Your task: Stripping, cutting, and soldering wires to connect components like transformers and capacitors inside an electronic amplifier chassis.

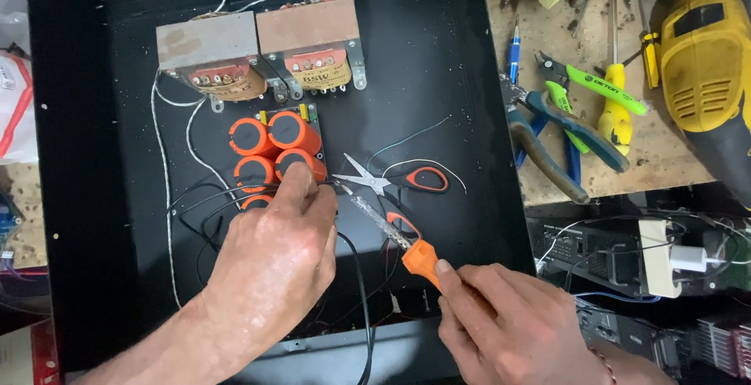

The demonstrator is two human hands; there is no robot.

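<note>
Right hand pinching soldering iron by stiff orange handle, light, hot-tip end kept clear; left hand half-curled, fingertips pressing thin floppy wires beside orange capacitors.

Both hands are bare, with no gloves or rings showing. The left hand is showing a bare forearm with no sleeve. The right hand is wearing a thin beaded bracelet at five o'clock, on its wrist.
</note>
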